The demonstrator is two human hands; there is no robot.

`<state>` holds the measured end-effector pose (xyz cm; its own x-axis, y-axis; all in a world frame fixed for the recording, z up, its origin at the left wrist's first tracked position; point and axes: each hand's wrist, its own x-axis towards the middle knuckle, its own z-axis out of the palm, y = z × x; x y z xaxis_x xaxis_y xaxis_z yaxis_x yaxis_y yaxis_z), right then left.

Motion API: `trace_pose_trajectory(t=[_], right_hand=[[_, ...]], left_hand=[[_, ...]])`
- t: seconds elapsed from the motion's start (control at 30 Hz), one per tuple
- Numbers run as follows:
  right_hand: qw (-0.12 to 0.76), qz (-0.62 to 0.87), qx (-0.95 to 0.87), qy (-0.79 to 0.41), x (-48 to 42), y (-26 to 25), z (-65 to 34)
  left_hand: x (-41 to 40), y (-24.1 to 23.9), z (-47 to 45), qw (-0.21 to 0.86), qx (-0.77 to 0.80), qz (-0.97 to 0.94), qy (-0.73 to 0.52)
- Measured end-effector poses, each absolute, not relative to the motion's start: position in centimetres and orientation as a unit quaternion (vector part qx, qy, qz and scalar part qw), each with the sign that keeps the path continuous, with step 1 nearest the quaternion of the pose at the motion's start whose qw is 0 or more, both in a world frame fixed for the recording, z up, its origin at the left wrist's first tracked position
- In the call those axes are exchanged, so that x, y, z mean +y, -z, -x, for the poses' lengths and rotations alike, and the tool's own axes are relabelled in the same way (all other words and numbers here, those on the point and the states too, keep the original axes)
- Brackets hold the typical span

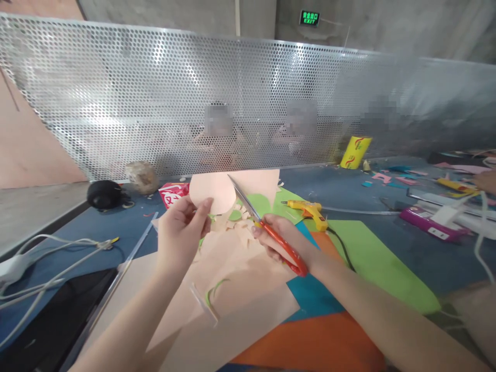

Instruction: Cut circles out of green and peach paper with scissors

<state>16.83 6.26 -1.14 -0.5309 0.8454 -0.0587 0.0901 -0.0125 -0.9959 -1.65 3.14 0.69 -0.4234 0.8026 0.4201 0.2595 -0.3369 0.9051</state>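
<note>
Just the one view here, and it's from the person's own head, facing forward and angled down over the table [349,191]! Forearms [151,305] sweep in from the bottom edge, the hands [182,227] close up near mid-frame, the perforated metal screen [155,88] farther off, the exit sign [309,18] up top.

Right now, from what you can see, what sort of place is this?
Probably a craft workshop, judging by the red-handled metal scissors, the yellow plastic glue gun and the lit green exit sign.
</note>
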Motion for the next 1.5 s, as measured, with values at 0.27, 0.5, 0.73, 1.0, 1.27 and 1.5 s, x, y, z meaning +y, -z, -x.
trace_pose_trajectory(t=[0.27,0.5,0.73,1.0,1.27,1.5], right_hand=[[0.341,0.341,-0.619,-0.62,6.4,1.2,-16.9],[0.337,0.359,-0.616,-0.615,6.7,1.2,-16.7],[0.327,0.36,-0.634,-0.601,6.6,1.5,-16.9],[0.327,0.352,-0.64,-0.6,6.5,1.1,-17.1],[0.309,0.361,-0.642,-0.602,6.9,1.2,-17.1],[0.306,0.384,-0.666,-0.562,6.7,1.4,-17.0]], left_hand=[[2.4,-0.5,0.9,0.174,0.564,-0.538,-0.602],[2.7,-1.0,1.6,0.204,0.555,-0.495,-0.637],[3.1,-1.1,2.3,0.193,0.547,-0.463,-0.669],[2.4,-0.8,1.7,0.111,0.566,-0.533,-0.619],[2.5,-1.1,1.9,0.097,0.585,-0.526,-0.61],[2.6,-1.2,2.0,0.113,0.61,-0.505,-0.599]])
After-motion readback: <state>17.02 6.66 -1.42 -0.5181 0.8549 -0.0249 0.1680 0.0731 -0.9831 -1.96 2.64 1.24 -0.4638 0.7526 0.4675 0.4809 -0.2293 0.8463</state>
